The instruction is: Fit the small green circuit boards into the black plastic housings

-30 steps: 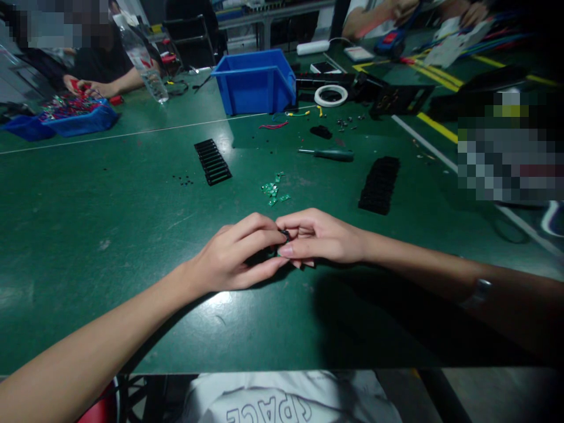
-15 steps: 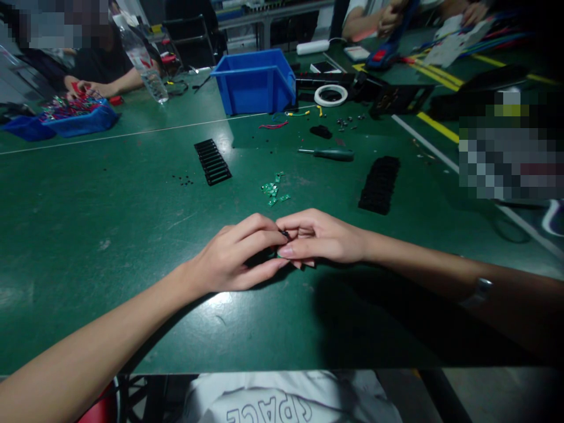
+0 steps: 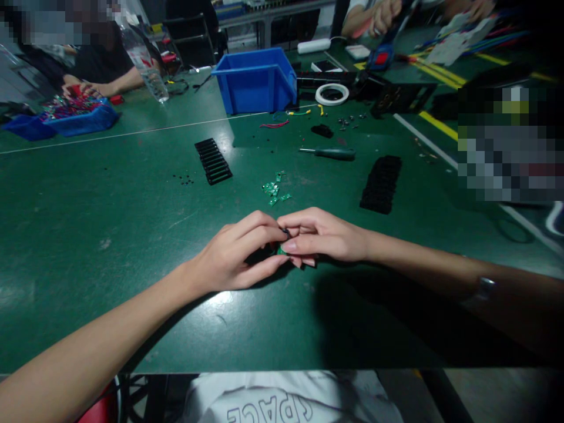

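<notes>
My left hand [image 3: 247,249] and my right hand [image 3: 324,238] meet fingertip to fingertip low over the green table [image 3: 132,235]. Pinched between them are a small green circuit board [image 3: 281,251] and a small black part [image 3: 285,232], both mostly covered by fingers. The right thumb presses on the green board, while the left fingers close around the black part from the other side. Just beyond the hands lies a loose pile of small green circuit boards [image 3: 273,189]. A slotted black strip [image 3: 213,161] is at the left, and a black row of parts [image 3: 381,184] at the right.
A screwdriver [image 3: 332,153] lies behind the pile. Tiny black pieces [image 3: 184,179] are scattered near the slotted strip. Farther back stand a blue bin [image 3: 255,88], a white ring [image 3: 332,94] and a plastic bottle [image 3: 152,73]. Other people's hands [image 3: 383,17] work across the table.
A little more of the green board shows beside my right thumb. Both hands keep nearly the same place. At the back right, another person's hand and a blue tool have shifted slightly.
</notes>
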{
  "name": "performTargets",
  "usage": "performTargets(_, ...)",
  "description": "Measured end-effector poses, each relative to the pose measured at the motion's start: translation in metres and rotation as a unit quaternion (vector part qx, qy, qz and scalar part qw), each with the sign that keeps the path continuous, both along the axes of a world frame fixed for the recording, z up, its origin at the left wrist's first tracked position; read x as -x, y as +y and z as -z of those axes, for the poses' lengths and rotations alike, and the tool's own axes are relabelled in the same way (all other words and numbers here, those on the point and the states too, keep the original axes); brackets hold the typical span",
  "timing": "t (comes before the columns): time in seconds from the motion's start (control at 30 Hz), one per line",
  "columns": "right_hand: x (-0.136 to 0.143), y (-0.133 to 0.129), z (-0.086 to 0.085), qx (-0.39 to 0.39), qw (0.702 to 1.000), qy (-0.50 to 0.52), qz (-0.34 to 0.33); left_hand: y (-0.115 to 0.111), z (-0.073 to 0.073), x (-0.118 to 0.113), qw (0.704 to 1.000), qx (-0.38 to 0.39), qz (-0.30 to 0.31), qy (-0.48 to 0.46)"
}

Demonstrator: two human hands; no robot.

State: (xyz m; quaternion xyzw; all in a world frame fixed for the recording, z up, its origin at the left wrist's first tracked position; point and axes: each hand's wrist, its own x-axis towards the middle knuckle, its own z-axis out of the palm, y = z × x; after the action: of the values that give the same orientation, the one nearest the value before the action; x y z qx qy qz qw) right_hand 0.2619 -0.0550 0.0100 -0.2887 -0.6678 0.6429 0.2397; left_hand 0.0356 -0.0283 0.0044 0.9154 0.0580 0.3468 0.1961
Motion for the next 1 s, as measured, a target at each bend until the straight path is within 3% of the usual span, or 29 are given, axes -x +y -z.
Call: performTargets(1.0, -0.0025, 0.0076, -0.0036, 0.081, 0.996, -0.004, -0.037, -0.0016, -0.0010, -0.0020, 1.000, 0.010, 0.023, 0.007)
